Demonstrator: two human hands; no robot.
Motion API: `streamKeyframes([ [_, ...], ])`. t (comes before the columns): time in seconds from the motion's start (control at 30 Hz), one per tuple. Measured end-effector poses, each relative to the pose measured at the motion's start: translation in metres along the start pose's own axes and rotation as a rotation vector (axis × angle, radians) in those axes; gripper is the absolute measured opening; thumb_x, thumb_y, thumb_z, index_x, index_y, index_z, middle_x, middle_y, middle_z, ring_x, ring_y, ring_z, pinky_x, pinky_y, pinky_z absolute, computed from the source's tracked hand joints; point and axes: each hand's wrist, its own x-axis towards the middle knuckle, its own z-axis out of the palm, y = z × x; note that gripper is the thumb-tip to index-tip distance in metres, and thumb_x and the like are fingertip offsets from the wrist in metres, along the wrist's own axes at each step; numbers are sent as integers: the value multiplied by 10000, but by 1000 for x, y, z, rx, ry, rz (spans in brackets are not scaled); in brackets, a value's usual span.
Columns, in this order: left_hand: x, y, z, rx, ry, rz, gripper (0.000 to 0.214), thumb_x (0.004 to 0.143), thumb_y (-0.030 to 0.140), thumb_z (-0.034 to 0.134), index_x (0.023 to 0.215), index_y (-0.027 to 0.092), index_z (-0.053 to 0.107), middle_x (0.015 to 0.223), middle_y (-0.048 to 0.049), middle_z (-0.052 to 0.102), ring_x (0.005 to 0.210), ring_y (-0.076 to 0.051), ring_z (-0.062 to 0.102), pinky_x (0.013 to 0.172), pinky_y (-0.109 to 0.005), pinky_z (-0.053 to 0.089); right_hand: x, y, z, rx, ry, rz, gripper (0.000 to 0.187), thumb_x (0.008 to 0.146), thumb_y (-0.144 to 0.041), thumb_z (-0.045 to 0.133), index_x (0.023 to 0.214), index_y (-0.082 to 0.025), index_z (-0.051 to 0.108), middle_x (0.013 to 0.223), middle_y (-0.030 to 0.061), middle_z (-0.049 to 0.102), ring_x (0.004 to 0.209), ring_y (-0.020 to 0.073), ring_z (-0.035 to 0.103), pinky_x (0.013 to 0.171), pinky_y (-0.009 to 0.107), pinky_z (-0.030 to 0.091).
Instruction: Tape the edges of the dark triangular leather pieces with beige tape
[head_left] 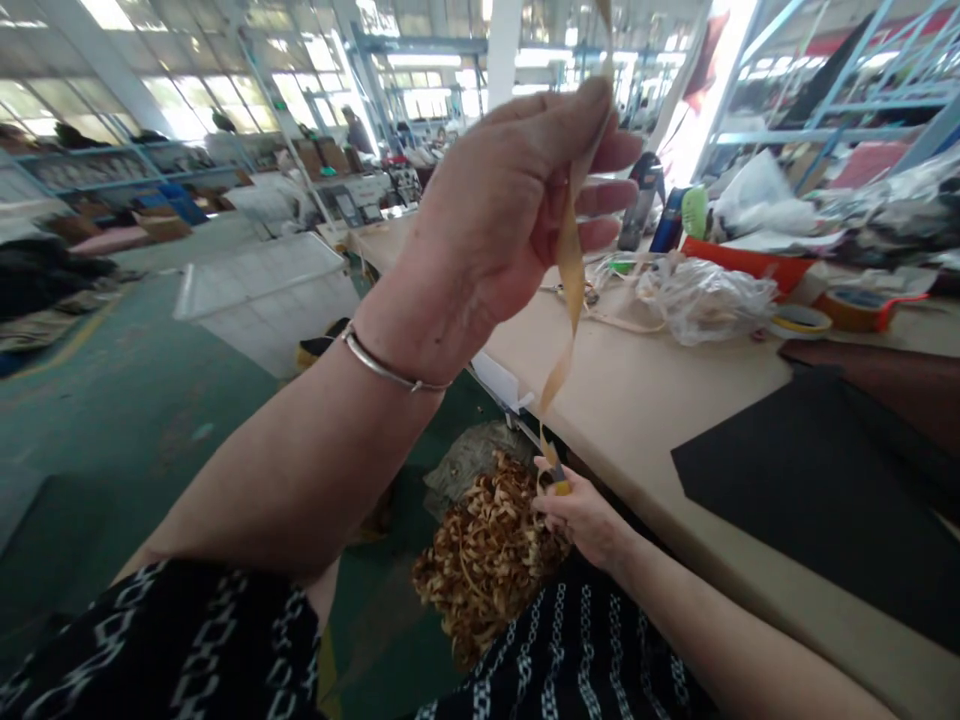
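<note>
Well, the raised left hand [510,200] pinches a twisted tan strip [571,270] firmly between thumb and fingers, while the lower right hand [581,517] closes on its other end, just off the near edge of the bench [637,400], above a heap of curled strips [487,560].

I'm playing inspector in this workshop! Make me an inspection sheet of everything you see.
Surface: cream table top with a flat black sheet on it.
Job's things: a twisted tan ribbon-like strip runs between the hands; a heap of curled tan strips lies below the table edge.
Clutter: crumpled clear plastic bag, orange tray, round roll of tape.
Hands: left hand pinches the strip's upper part; right hand holds its lower end.
Cables: nothing seen.
Surroundings: green floor, blue metal shelving, distant person.
</note>
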Motion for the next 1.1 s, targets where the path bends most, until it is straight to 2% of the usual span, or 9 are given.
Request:
streamKeyframes([
  [0.1, 21, 3, -1, 55, 57, 15, 291, 913, 200, 283, 952, 54, 532, 769, 28, 590, 957, -203, 659, 704, -223, 441, 13, 7, 11, 14, -26, 17, 266, 605, -258, 766, 766, -127, 599, 490, -93, 412, 390, 24, 262, 413, 203, 210],
  [0.2, 38, -14, -25, 94, 137, -11, 388, 919, 197, 226, 1079, 15, 529, 783, 5, 581, 1013, -234, 636, 743, -281, 447, 14, -3, 11, 56, -44, 17, 292, 640, -333, 776, 637, -123, 573, 454, -88, 377, 383, 19, 231, 391, 202, 189],
  [0.3, 28, -60, -66, 144, 337, -83, 198, 883, 243, 465, 951, 101, 585, 774, -10, 604, 874, -151, 665, 732, -231, 482, 5, -29, 3, 146, -67, -11, 325, 650, -399, 781, 706, -119, 625, 442, -110, 311, 397, 23, 214, 395, 190, 216],
  [0.4, -24, -124, -91, 126, 549, -220, 170, 823, 302, 559, 840, 133, 565, 797, -25, 627, 684, -75, 586, 656, -180, 470, -6, -56, -5, 232, -76, -55, 293, 660, -388, 784, 730, -142, 640, 432, -123, 273, 391, 20, 170, 385, 182, 205],
  [0.57, -143, -197, -54, -5, 249, -564, 333, 603, 286, 748, 867, 105, 656, 811, -75, 691, 780, -164, 618, 725, -272, 490, -14, -75, -11, 301, -91, -100, 241, 726, -363, 752, 761, -140, 668, 440, -109, 310, 384, 18, 178, 376, 185, 211],
  [0.73, -185, -212, -10, -117, -1, -729, 395, 624, 432, 761, 843, 117, 665, 777, -58, 679, 726, -152, 596, 711, -262, 456, -21, -83, -13, 303, -92, -136, 206, 721, -331, 762, 761, -153, 667, 436, -115, 278, 379, 18, 156, 370, 190, 205],
  [0.83, -188, -209, -17, -63, -16, -775, 413, 669, 515, 713, 647, 122, 590, 605, -21, 609, 556, -102, 492, 571, -223, 369, -29, -96, -16, 304, -34, -191, 189, 690, -285, 790, 725, -159, 653, 441, -106, 284, 390, 19, 180, 385, 188, 197],
  [1.0, -215, -211, -57, 42, -26, -830, 456, 669, 558, 691, 592, 142, 522, 516, 13, 533, 482, -82, 394, 497, -214, 255, -38, -121, -32, 295, 80, -317, 222, 626, -238, 821, 677, -165, 618, 531, -77, 414, 411, 14, 222, 407, 193, 191],
  [1.1, -241, -223, -83, 160, 1, -936, 563, 552, 698, 684, 559, 166, 498, 469, 35, 489, 447, -80, 351, 480, -223, 225, -41, -133, -43, 256, 101, -390, 218, 627, -228, 810, 694, -161, 614, 570, -71, 463, 388, 4, 216, 403, 199, 181],
])
